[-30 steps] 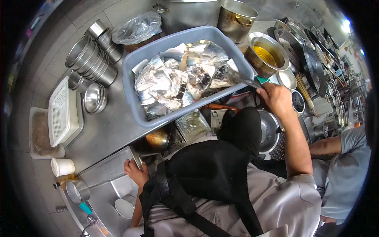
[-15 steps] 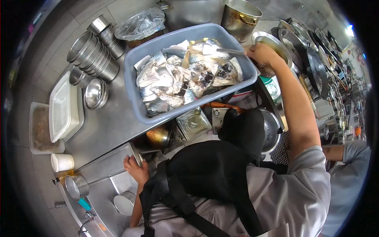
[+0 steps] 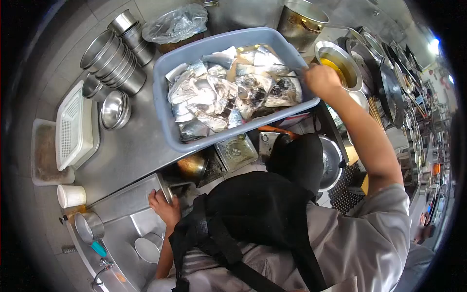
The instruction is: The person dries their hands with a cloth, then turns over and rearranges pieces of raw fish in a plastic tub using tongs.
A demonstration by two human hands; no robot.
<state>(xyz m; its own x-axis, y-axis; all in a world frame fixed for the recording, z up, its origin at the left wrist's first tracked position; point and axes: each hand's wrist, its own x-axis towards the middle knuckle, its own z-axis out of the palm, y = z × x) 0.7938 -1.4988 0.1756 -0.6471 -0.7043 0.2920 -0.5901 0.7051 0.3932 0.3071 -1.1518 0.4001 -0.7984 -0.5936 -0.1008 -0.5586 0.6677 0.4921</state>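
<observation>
A grey-blue plastic tub full of cut fish pieces, with some brownish liquid among them, stands on the steel counter. My right hand is closed above the tub's right rim, slightly blurred. From it a thin metal utensil reaches left over the fish; its far end is hard to make out, so I cannot tell its kind. My left hand is low on the left, its fingers curled over the raised edge of the steel sink.
Stacked steel pots and steel bowls stand left, by a white basket. A metal bowl with yellow liquid and a tall pot are right of the tub. A saucepan sits beside the sink.
My right hand has shifted slightly and the utensil in it has turned, showing a thinner profile over the fish. My left hand stays on the sink edge. The person at the right is less visible.
</observation>
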